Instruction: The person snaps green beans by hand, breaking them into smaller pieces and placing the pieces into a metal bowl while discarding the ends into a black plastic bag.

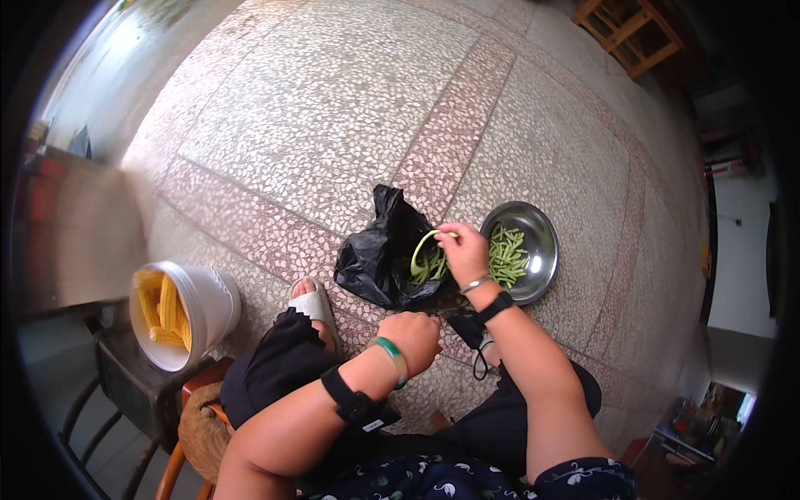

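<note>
A long green bean (417,251) hangs in a curve from the pinched fingers of my right hand (464,251), above the mouth of a black plastic bag (375,256) on the floor. More long beans (431,265) show inside the bag. Just right of that hand stands a stainless steel bowl (545,250) with short pieces of green bean (507,256) in it. My left hand (412,337) is curled below the bag, its fingertips turned away, so whether it holds anything is hidden.
At the left, a white plastic bucket (219,300) with corn cobs (169,309) rests on a dark stool (134,387). A ginger cat (206,437) lies on a wooden chair (172,469) beside my leg. My sandalled foot (312,306) is near the bag. A wooden frame (631,34) stands at top right.
</note>
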{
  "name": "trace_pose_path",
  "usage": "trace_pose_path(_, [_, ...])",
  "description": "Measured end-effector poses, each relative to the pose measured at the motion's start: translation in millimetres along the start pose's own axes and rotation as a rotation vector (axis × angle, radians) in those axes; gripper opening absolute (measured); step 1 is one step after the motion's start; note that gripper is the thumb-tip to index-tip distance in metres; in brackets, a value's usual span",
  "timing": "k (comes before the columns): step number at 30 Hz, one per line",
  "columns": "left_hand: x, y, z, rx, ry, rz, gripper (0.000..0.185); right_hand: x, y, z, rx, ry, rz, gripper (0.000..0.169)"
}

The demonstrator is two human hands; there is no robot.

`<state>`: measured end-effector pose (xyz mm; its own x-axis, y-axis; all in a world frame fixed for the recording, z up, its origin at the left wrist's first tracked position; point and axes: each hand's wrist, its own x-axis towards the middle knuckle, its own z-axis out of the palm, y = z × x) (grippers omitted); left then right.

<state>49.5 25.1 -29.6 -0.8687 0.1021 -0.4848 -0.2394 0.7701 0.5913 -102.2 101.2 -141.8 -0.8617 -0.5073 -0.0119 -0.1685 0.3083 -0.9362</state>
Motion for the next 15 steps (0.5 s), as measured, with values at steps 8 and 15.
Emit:
trace_pose_path(8, [7.0, -3.2, -15.3, -0.474, 0.46, -0.023, 0.019, -14.5, -90.3, -61.6, 0.426, -0.04, 0.125, 0.015])
trace_pose_path(15, [16.6, 8.4, -23.7, -1.318, 0.476, 0.121, 0.031, -46.6, -103.2, -83.2, 0.199, 0.041, -0.032, 0.014])
